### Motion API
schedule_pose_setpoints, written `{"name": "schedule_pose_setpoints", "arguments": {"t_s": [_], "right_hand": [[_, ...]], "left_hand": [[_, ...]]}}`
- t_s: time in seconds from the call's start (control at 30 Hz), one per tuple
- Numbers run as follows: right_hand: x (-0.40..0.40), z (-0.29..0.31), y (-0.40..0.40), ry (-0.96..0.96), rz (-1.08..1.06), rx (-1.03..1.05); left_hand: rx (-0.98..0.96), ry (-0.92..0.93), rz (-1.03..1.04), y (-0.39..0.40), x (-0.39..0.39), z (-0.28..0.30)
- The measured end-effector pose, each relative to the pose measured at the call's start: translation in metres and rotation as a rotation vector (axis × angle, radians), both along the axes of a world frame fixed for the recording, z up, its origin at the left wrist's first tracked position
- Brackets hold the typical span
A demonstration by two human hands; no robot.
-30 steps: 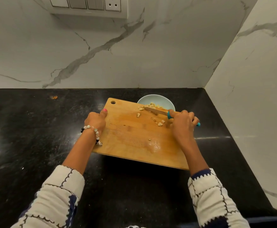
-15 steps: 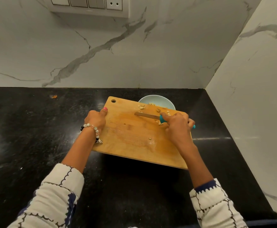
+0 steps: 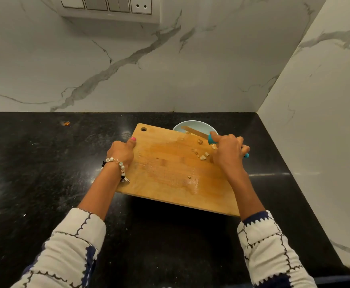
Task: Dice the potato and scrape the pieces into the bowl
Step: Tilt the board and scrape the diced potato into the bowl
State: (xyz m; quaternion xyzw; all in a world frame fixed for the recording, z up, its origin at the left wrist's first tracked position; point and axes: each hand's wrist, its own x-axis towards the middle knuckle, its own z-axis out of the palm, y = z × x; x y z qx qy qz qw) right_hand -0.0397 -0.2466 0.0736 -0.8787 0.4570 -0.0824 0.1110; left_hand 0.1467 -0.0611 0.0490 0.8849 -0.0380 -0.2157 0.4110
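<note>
Head view: scraping the last potato bits off the board into the bowl.

Left hand (image 3: 121, 151) is clamped on the left edge of the cutting board (image 3: 170, 173), tipping it up off the black desk (image 3: 45, 173) so its far edge sits over the pale bowl (image 3: 192, 124). Right hand (image 3: 227, 153) is wrapped tight round the teal-handled knife (image 3: 199, 134), blade reaching out over the bowl's rim, long axis running leftwards and away. A few potato pieces (image 3: 203, 155) cling to the board just left of that right hand, clearly the nearer one. I'd say they need a push away, towards the bowl beyond.
</note>
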Motion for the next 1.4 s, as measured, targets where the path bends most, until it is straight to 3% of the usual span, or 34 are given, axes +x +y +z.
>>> {"name": "schedule_pose_setpoints", "arguments": {"t_s": [0.2,0.33,0.57,0.73,1.1,1.3,1.4], "right_hand": [[0.006,-0.005,-0.001,0.049,0.067,-0.034],[-0.009,0.008,-0.011,-0.039,-0.037,0.165],[-0.059,0.004,-0.01,-0.003,0.283,0.244],[-0.057,-0.002,-0.019,0.123,0.2,0.157],[-0.006,-0.008,-0.044,0.056,0.059,0.01],[-0.029,-0.002,-0.023,0.046,0.329,0.129],[-0.028,-0.007,-0.017,0.123,0.304,0.132]], "left_hand": [[-0.007,-0.004,0.007,0.001,0.001,0.001],[0.001,-0.011,0.042,0.007,0.003,0.001],[0.007,0.01,0.059,0.015,0.01,0.002],[0.015,0.015,0.075,0.021,0.013,0.006],[0.012,0.046,0.106,0.026,0.013,0.009],[0.025,0.028,0.096,0.028,0.016,0.01],[0.026,0.03,0.095,0.027,0.015,0.01]]}}
